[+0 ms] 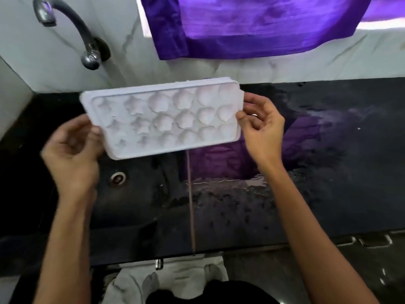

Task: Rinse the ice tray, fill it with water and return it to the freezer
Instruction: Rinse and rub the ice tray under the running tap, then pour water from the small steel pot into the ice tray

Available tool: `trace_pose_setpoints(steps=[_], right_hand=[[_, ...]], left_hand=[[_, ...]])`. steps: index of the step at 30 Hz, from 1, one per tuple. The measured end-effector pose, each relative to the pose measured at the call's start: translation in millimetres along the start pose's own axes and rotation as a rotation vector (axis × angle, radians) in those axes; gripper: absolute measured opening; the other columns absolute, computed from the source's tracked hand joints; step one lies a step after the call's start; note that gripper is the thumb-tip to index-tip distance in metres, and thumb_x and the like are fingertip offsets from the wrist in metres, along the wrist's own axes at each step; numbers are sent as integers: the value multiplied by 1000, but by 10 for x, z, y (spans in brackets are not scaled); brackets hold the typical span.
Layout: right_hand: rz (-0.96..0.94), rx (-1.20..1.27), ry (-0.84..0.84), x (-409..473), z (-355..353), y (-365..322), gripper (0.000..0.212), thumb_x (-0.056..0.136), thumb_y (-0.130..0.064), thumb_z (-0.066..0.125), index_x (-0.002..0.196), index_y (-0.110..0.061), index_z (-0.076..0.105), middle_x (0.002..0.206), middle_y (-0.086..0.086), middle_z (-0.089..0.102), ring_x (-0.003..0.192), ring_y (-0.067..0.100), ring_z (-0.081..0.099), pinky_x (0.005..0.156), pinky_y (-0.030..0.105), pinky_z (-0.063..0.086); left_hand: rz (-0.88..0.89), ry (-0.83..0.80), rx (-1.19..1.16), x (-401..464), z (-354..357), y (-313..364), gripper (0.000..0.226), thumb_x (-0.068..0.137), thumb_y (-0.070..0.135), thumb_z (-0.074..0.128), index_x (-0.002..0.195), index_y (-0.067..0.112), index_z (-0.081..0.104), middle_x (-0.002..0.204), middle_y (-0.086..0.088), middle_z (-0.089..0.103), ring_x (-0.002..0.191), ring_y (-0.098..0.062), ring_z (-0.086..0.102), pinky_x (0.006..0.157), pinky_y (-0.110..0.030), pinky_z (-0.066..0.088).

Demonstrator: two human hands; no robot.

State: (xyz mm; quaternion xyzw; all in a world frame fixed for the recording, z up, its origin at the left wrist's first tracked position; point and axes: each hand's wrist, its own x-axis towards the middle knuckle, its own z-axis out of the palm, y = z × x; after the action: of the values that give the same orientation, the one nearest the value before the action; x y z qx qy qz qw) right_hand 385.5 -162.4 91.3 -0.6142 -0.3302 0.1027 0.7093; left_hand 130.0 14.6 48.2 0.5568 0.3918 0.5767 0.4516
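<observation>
Tabletop [328,172]: one, black, glossy, wetted, reflecting purple.
Cloth [252,25]: one, purple, hung on the wall behind.
Ice tray [162,119]: one, white plastic, rectangular, held above the sink, long axis left-right, shell-shaped cavities faced toward the camera.
Hands: left hand [72,156] and right hand [260,128] each pinched on a short end.
Tap [65,29]: one, curved metal.

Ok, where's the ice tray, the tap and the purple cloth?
ice tray [163,119]: head view, on its middle moulds.
tap [65,20]: head view, on its curved spout.
purple cloth [241,25]: head view, on the middle of the hanging fabric.
</observation>
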Motion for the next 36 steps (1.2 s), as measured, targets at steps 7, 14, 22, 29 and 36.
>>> trace_pose_setpoints(steps=[7,14,22,29,36], right_hand=[[339,-238,-43,184,-974,667,23,89,-3,60,110,-7,66,93,-2,70,82,4,66,74,16,54],[668,-265,-116,122,-1350,1143,35,81,-3,71,115,-2,63,104,12,68,86,21,66,78,36,56],[716,-300,-109,119,-1396,1177,35,81,1,70,115,1,61,103,13,65,88,22,64,79,34,55],[711,-300,-123,181,-1410,1245,37,80,-1,72,116,0,63,105,14,67,90,24,66,86,40,54],[692,-392,-221,324,-1459,1238,38,81,-14,74,115,-4,63,108,11,65,93,23,64,66,27,55]], left_hand=[[-279,-356,131,-722,1005,-231,44,82,-6,64,123,8,58,109,-2,66,77,5,65,68,-11,51],[-480,-539,321,-902,1223,-577,46,82,-5,64,127,5,57,116,-11,65,91,-19,66,78,-35,56],[-506,-635,355,-908,1284,-607,38,85,-1,62,122,10,60,109,-5,67,95,-23,66,74,-37,58],[-503,-619,372,-914,1305,-584,39,86,0,62,124,10,58,110,-5,66,92,-22,66,62,-31,60],[-363,-569,570,-837,1372,-517,48,83,13,71,127,5,55,111,2,59,95,-21,61,85,-34,49]])
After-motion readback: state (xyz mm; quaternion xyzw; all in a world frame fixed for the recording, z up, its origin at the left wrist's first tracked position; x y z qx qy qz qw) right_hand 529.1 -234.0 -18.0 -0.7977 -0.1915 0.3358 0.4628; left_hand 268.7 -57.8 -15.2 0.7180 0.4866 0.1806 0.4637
